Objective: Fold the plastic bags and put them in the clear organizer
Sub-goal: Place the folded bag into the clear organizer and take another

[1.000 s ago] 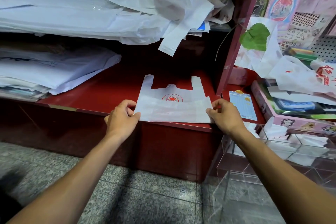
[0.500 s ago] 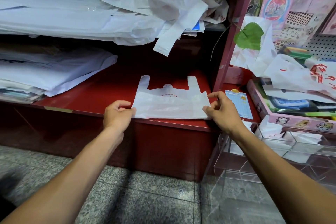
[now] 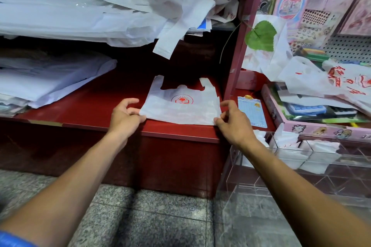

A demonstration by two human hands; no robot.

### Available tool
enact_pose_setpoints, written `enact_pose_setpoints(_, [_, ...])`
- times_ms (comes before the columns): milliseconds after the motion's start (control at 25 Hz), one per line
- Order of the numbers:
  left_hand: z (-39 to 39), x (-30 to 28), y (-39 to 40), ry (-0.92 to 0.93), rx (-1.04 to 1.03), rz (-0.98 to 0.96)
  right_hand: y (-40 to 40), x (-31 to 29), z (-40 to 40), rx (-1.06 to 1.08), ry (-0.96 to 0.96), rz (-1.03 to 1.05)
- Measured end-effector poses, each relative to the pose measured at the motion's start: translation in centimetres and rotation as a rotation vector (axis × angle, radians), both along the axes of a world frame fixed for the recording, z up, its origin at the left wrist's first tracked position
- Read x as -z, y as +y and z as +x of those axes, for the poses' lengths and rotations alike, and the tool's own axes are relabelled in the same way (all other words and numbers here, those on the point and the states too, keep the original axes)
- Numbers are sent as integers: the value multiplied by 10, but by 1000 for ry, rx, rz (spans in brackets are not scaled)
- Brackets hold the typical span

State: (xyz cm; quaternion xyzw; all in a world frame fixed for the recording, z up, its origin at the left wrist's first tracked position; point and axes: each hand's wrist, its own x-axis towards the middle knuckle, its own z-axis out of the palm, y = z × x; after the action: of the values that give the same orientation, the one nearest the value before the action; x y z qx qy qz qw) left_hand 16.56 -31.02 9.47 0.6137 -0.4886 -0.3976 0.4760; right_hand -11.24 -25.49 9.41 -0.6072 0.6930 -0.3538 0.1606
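Both grips are closed on the near corners of one white plastic bag point(image 3: 180, 106): our left hand point(image 3: 125, 117) pinches the near left corner between thumb and curled fingers, and our right hand point(image 3: 233, 120) pinches the near right corner, its other fingers loosely raised. We see the bag lying flat on the red shelf point(image 3: 90, 104) close to its near edge, handles pointing to the far side, a red sun-and-book logo point(image 3: 182, 100) facing up.

Near right, below the shelf edge, stands the clear organizer point(image 3: 301, 176); its far compartments hold folded white bags point(image 3: 313, 154), while we cannot tell what the nearer ones contain.

On the upper shelf, a heap of loose white bags point(image 3: 180, 0) spills over, one strip hanging down above the bag we hold. Flat stacks of white sheets point(image 3: 50, 78) fill the left of the red shelf. Right of the red upright lie a small blue card point(image 3: 252, 111), a green leaf point(image 3: 261, 36), a pink tray point(image 3: 321, 129) with more printed bags across it, and a pegboard display behind. Grey speckled floor point(image 3: 150, 216) lies nearest us.
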Motion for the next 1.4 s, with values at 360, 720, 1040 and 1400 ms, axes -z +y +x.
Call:
enact_pose_setpoints(360, [-8, 2, -5, -261, -128, 42, -8, 6, -4, 89, -21, -12])
enact_pose_setpoints(720, [4, 9, 7, -467, -66, -83, -13, 5, 4, 104, 159, 29])
enact_pose_setpoints(1040, [4, 4, 11, -1111, 105, -232, -15, 2, 7, 50, 326, 95])
enact_pose_setpoints(1400, [5, 15, 15, -1069, 573, -258, 1, -8, 37, -219, 662, -7])
